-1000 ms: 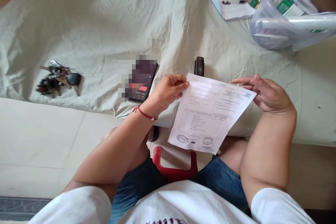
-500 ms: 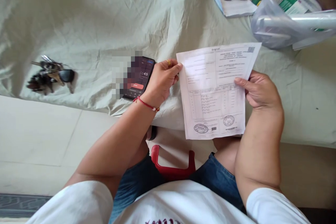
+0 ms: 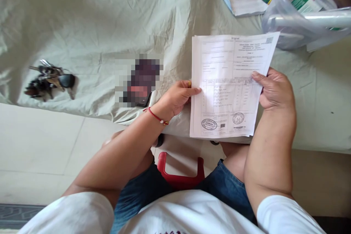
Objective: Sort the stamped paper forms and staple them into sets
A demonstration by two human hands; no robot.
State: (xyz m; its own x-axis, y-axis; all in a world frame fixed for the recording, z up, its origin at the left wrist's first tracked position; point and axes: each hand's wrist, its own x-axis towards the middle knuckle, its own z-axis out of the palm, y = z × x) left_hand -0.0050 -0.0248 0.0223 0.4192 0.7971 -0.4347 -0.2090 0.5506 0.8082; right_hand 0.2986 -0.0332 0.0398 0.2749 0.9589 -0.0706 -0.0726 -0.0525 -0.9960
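Pale sheet (image 3: 109,18) covers the far surface w/ lots of creases; near it, light floor (image 3: 41,142) on the left. Person sits on a red stool (image 3: 181,175), blue shorts, white top. Far right: clear plastic bag (image 3: 296,22) w/ a green-labelled bottle inside, lying on the sheet. Centre-right: printed form (image 3: 227,84), several sheets together, held up over the sheet's near edge approx upright to the camera, two round stamps at its near end, table of text in the middle. Right hand (image 3: 274,89) pinches the form's right edge, thumb on the front, fingers behind. Left hand (image 3: 177,97) clamps the left edge, thumb on the front, ring on one finger, red cord at the wrist. Far, just left of the bag: small notepad (image 3: 245,3) w/ a pen on top. Left of the left hand: phone (image 3: 139,80), blurred out, flat on the sheet, just beside the wrist. Well left: keys (image 3: 49,80) in a bunch on the sheet.
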